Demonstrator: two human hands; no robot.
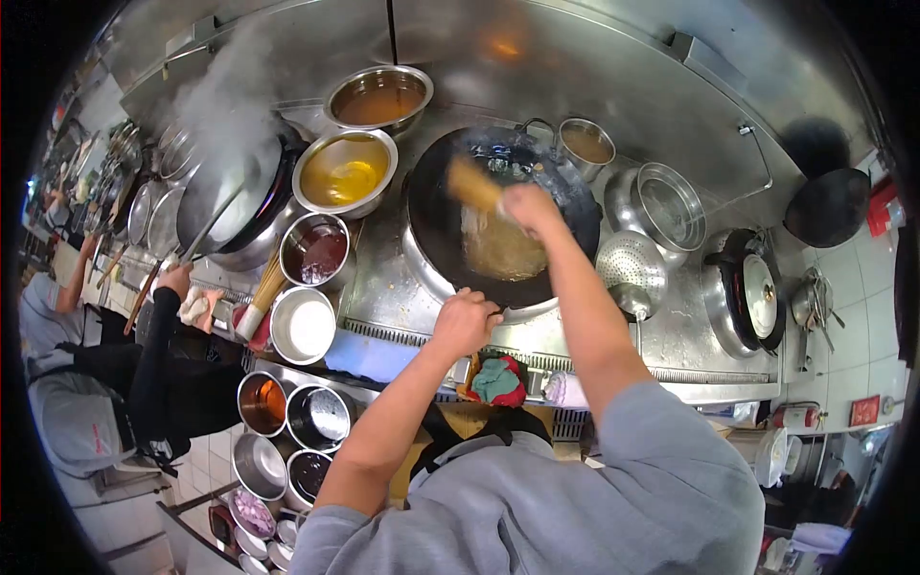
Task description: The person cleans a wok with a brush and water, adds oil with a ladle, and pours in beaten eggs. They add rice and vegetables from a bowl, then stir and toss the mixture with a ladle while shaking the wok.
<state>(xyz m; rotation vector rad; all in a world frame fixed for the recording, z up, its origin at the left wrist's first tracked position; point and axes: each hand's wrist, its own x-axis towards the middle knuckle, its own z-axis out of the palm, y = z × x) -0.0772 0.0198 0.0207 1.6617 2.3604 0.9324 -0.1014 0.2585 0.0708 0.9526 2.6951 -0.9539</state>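
A large black wok (431,201) sits on the burner in the middle, with cloudy brownish liquid (503,247) in its bottom. My right hand (530,209) is closed round the handle end of a tan bamboo brush (471,184), held above the wok and blurred by motion. At the wok's near rim my left hand (466,321) is closed on the rim or its handle; the fingers hide which. Below my left hand lies a red and green cloth (498,380).
Left of the wok stand a bowl of yellow oil (345,172) and a pot of dark red sauce (314,251). To the right are a perforated ladle (632,268) and a metal strainer (669,206). Far left, a co-worker's hand (175,278) holds a ladle at a steaming wok.
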